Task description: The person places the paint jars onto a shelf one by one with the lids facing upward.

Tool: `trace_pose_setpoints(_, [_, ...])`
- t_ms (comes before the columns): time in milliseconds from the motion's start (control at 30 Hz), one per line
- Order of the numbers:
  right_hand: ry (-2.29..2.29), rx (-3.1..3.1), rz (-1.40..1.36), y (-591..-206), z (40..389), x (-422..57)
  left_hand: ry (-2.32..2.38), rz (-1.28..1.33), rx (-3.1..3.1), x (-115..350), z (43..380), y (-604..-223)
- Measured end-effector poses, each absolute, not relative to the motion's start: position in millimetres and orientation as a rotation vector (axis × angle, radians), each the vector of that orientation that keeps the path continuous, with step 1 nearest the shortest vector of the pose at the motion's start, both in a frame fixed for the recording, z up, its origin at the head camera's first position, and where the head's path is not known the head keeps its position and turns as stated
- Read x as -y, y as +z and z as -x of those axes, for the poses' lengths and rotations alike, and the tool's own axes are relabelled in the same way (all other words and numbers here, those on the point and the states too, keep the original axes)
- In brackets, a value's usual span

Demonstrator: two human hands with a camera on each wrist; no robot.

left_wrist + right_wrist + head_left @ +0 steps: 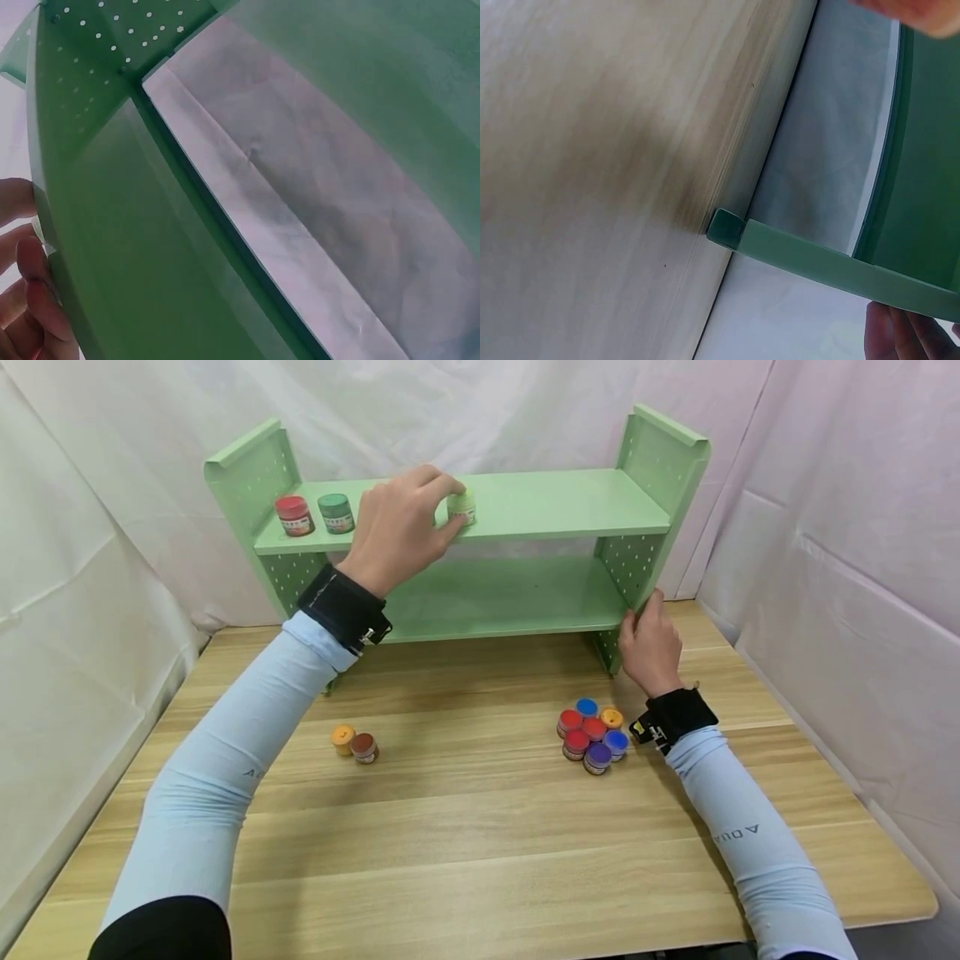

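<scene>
My left hand (408,522) reaches over the upper board of a green two-tier shelf (562,497). Thumb and index finger pinch a small jar with a light green lid (462,507), at the board's front. To the left on that board stand a red-lidded jar (294,516) and a dark green-lidded jar (335,513). In the left wrist view the fingers (34,289) show at the shelf's edge. My right hand (651,645) grips the lower right side panel; in the right wrist view its fingers (907,334) lie against the panel's outer face (832,274).
On the wooden table (465,860), an orange-lidded jar (342,739) and a brown-lidded jar (364,748) stand at the left. A cluster of several jars with red, blue, orange and purple lids (592,728) stands near the right wrist. White cloth (847,527) hangs around the table.
</scene>
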State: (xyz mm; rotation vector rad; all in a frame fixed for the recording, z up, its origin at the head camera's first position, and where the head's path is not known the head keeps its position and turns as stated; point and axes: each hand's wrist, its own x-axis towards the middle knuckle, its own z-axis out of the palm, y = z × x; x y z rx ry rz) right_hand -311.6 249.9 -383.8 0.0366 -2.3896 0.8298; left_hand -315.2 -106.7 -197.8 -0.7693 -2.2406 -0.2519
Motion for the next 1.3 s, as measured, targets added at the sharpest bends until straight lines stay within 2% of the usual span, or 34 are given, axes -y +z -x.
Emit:
trace_pose_setpoints(333, [0.852, 2.397, -0.040, -383, 313, -248, -0.264, 0.792, 2.139, 114, 307, -204])
trace_pose_setpoints(667, [0.832, 2.383, -0.038, -383, 311, -251, -0.340, 0.857, 1.980, 127, 283, -219])
trace_pose_setpoints(1300, [0.831, 2.384, -0.049, -383, 313, -252, -0.464, 0.853, 2.304, 200, 249, -311])
